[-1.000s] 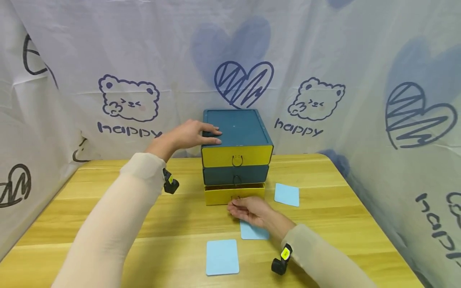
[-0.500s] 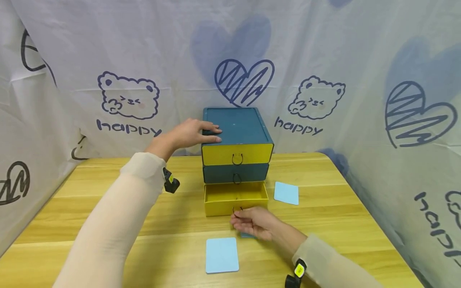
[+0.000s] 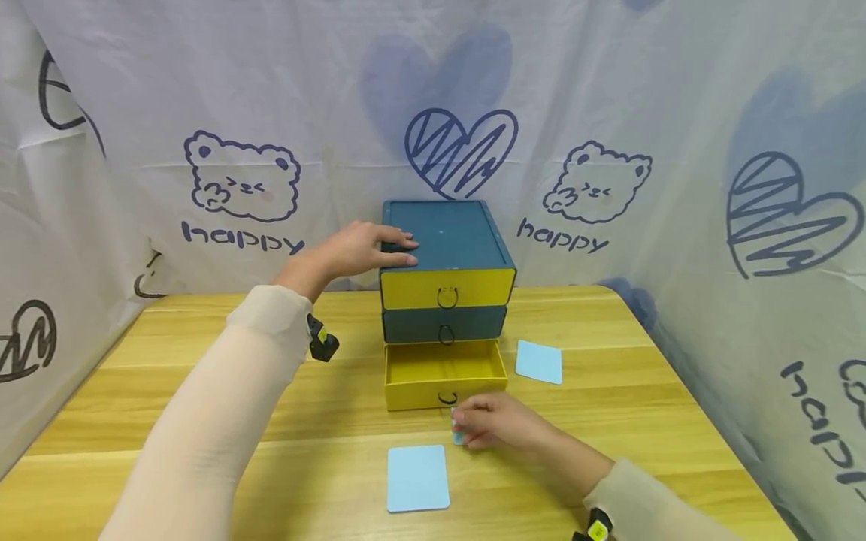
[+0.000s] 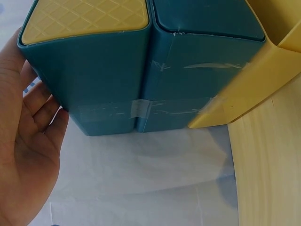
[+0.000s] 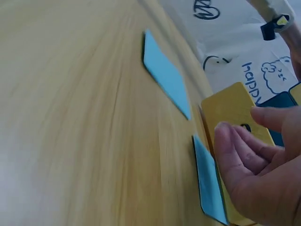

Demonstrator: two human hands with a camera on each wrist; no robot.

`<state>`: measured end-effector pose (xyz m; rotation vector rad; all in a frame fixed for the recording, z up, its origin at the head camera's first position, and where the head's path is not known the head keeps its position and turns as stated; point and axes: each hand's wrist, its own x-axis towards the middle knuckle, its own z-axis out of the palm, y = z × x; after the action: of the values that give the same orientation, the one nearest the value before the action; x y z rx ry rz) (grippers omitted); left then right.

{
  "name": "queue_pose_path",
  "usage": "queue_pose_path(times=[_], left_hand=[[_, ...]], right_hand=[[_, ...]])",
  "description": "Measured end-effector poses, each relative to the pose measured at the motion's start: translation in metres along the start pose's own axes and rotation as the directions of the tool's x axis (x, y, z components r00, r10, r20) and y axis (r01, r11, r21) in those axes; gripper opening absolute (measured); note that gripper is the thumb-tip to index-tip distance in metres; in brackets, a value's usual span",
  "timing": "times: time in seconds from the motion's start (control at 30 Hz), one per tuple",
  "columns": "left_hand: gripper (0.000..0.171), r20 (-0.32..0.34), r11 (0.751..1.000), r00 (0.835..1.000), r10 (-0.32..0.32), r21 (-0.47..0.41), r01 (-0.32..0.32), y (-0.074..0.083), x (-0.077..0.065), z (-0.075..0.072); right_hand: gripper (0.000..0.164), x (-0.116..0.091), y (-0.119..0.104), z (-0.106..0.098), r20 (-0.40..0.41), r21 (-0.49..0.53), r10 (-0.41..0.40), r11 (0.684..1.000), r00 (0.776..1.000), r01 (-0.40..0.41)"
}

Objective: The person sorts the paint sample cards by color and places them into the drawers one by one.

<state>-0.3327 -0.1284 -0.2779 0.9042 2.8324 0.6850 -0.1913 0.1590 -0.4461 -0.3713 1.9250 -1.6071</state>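
Note:
A three-tier drawer box (image 3: pixel 443 240) in dark teal and yellow stands at the table's back. Its yellow bottom drawer (image 3: pixel 413 396) is pulled out, and the bare inside shows. My left hand (image 3: pixel 358 252) rests on the box top near its left edge; the left wrist view shows the same hand (image 4: pixel 33 127) against the top. In front of the drawer pull (image 3: pixel 447 398) is my right hand (image 3: pixel 504 421), fingers loosely bent with nothing between them in the right wrist view. It partly covers a light blue card (image 3: pixel 457 436) on the table.
Another light blue card (image 3: pixel 417 479) lies nearer the front, and one more card (image 3: pixel 539 362) lies right of the box. The wooden table (image 3: pixel 325 481) ends at a printed cloth (image 3: pixel 338 150) hanging behind and at the sides.
The bottom drawer has slid out toward me, drawn by my right hand at its pull. That hand has since let go and moved slightly right. My left hand has stayed on the box.

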Motion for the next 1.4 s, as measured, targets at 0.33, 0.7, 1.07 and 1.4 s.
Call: queue_pose_path(times=[0.33, 0.7, 1.07, 1.4], left_hand=[[0.054, 0.006, 1.0, 1.0, -0.009, 0.0, 0.009, 0.0, 0.0, 0.0], [0.053, 0.009, 1.0, 1.0, -0.011, -0.008, 0.011, -0.001, 0.0, 0.0], [0.053, 0.003, 1.0, 1.0, 0.006, -0.009, -0.006, -0.002, 0.001, 0.001], [0.053, -0.001, 1.0, 1.0, 0.0, -0.008, 0.0, -0.003, 0.001, 0.0]], right_hand=[[0.036, -0.01, 0.01, -0.015, 0.068, -0.659, -0.298, 0.704, 0.952, 0.267], [0.043, -0.022, 0.023, -0.034, 0.245, -0.812, -0.263, 0.47, 0.933, 0.346], [0.043, -0.045, 0.026, -0.039, 0.244, -0.835, -0.313, 0.413, 0.918, 0.363], [0.075, -0.033, 0.026, -0.052, 0.203, -0.843, -0.21, 0.459, 0.957, 0.279]])
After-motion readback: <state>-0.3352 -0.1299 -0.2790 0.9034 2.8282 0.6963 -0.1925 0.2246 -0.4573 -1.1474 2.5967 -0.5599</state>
